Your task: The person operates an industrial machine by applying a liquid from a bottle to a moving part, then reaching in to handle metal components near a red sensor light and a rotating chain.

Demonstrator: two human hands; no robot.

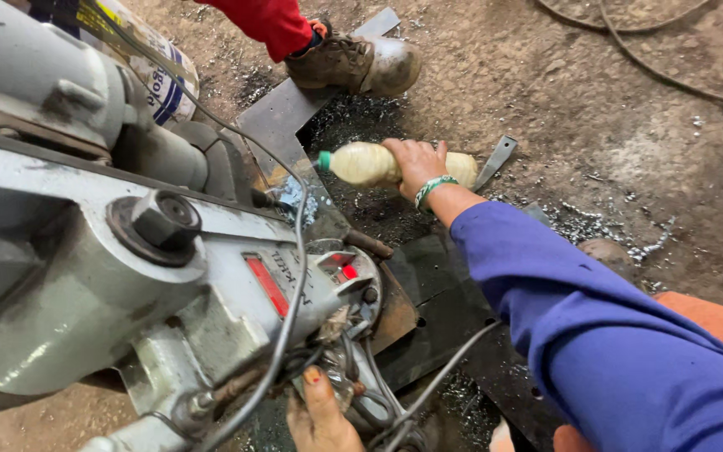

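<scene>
My right hand (418, 165) grips a plastic bottle (360, 162) of milky liquid. The bottle lies sideways, its green cap (324, 160) pointing left at the spot under the head of a big grey drill machine (127, 276). The machine stands on a dark steel plate (282, 113) on the ground. My left hand (320, 416) is at the bottom edge, its thumb pressed against the machine's lower end among grey cables (428, 387). Its fingers are hidden underneath. A blue sleeve (596, 335) covers my right arm, and a green-and-white band is on the wrist.
Another person's worn boot (353, 63) and red trouser leg (269, 21) stand on the plate's far end. A small metal bracket (495, 161) and shiny metal shavings (604, 226) lie on the dirt floor. A printed sack (156, 71) sits behind the machine. A cable (663, 75) crosses the top right.
</scene>
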